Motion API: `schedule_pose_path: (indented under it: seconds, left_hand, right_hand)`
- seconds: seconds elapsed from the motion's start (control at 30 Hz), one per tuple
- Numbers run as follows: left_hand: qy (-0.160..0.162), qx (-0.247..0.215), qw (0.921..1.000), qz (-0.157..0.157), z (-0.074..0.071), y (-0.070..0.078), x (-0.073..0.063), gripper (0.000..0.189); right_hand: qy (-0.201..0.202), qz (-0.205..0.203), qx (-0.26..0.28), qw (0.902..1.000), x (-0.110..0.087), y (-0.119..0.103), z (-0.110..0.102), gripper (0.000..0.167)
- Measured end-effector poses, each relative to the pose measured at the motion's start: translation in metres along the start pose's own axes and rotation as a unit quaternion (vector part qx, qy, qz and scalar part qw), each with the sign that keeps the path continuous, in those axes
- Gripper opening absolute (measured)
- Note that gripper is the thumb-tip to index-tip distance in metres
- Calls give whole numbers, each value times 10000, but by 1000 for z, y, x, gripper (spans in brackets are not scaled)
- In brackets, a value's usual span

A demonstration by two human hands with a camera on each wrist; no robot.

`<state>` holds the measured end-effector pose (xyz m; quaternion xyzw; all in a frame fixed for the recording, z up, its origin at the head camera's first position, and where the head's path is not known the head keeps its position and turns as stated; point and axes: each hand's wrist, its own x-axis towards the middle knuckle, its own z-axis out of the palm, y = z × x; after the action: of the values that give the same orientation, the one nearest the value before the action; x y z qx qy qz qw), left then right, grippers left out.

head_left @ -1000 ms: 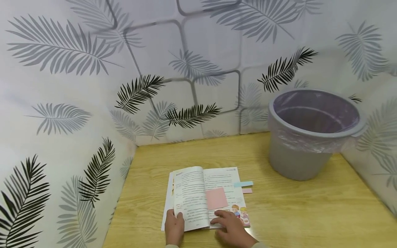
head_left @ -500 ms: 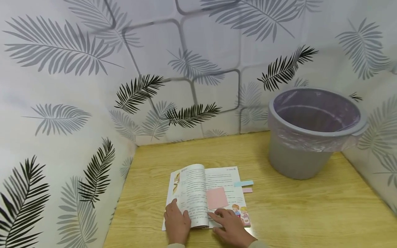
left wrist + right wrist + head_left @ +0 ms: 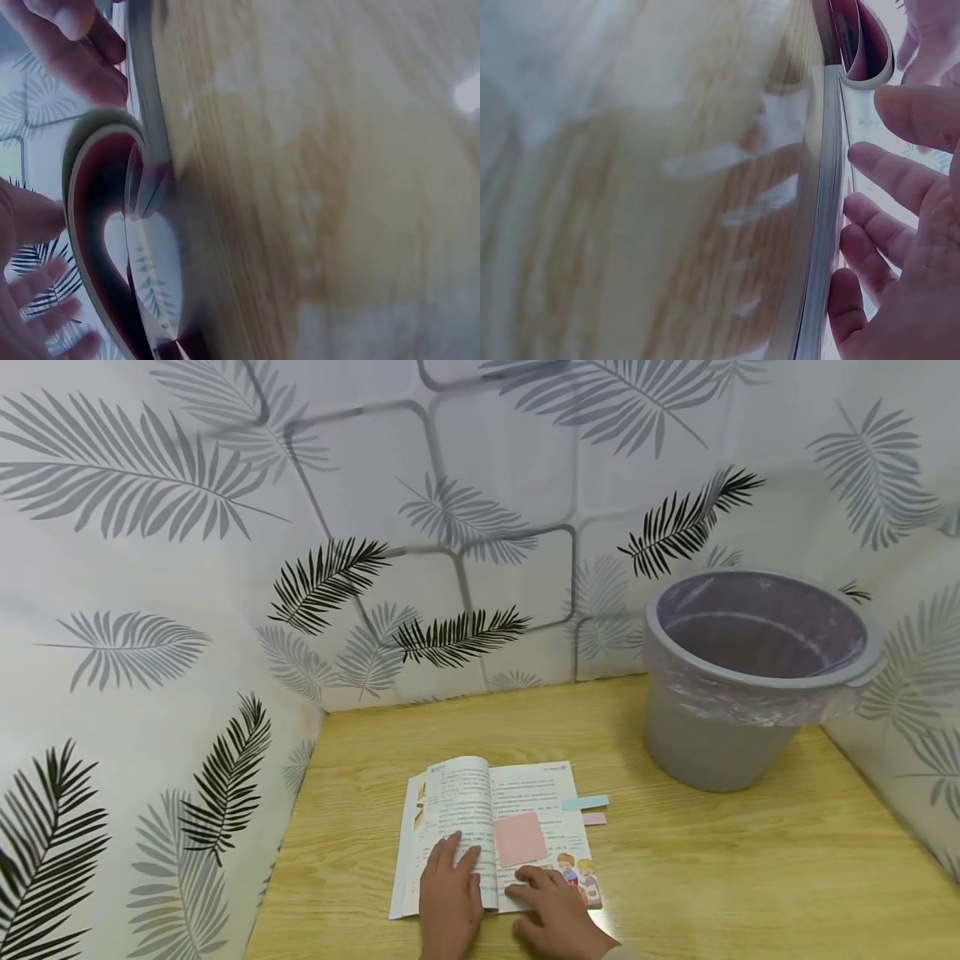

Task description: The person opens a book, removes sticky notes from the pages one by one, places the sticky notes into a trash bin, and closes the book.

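An open book (image 3: 457, 802) with printed text lies on the wooden table. My left hand (image 3: 450, 893) rests with spread fingers on its left page, close to the spine. In the left wrist view the left part of the book (image 3: 82, 202) arches up in a curve above the table. My right hand (image 3: 558, 910) touches the lower right page with its fingertips, and the right wrist view shows its fingers (image 3: 885, 172) along the page surface. A pink sticky note (image 3: 521, 839) lies on the right page. Blue (image 3: 586, 802) and pink (image 3: 594, 819) tabs stick out from the right edge.
A grey bucket (image 3: 723, 752) lined with clear plastic stands at the back right of the table (image 3: 360, 735). Patterned leaf-print sheeting (image 3: 517, 485) rises behind the table and along both sides.
My left hand has moved from the book's lower left corner onto the left page, toward the spine, and its fingers have spread. The right hand stays nearly in place.
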<state>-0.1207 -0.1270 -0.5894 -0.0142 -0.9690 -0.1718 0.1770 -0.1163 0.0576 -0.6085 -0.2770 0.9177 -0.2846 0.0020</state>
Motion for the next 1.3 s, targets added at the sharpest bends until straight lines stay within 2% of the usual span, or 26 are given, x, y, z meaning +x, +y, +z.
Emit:
schedule_pose_path:
  seconds: [0.07,0.1,0.17,0.23,0.33,0.43,0.53,0.6,0.87,1.1,1.3]
  left_hand:
    - [23,116,9982,583,0,-2,0,27]
    - [-11,121,9970,762,-1,-3,-1,29]
    - [-217,56,9959,871,-2,-3,-2,28]
    - [-580,-16,9959,694,-4,-3,-4,31]
    - [-1176,-33,9929,195,-6,0,-5,46]
    - [-1538,-76,9877,-267,-5,3,-5,61]
    - [-1611,-111,9853,-558,2,4,-8,74]
    - [-1603,-123,9848,-665,7,4,-9,79]
    - [-1521,-96,9865,-607,11,6,-12,81]
    - [-1611,-233,9842,-697,11,9,-11,88]
    - [-1656,-257,9827,-788,12,9,-11,92]
  right_hand:
    - [13,21,14,10000,0,-1,-2,37]
    - [0,27,20,10000,-1,-1,-2,36]
    - [-11,34,46,10000,-1,-1,-2,35]
    - [15,13,39,10000,-2,0,-1,34]
    - [-16,33,89,10000,-2,0,1,34]
    - [-151,91,172,9997,-2,1,1,35]
    - [-220,86,227,9995,-2,0,0,35]
    - [-101,27,157,9998,-2,0,2,35]
    - [242,-73,60,9997,-4,-2,1,34]
    - [127,-8,239,9996,-5,-5,-5,31]
    - [68,-120,75,9999,-5,-3,-6,30]
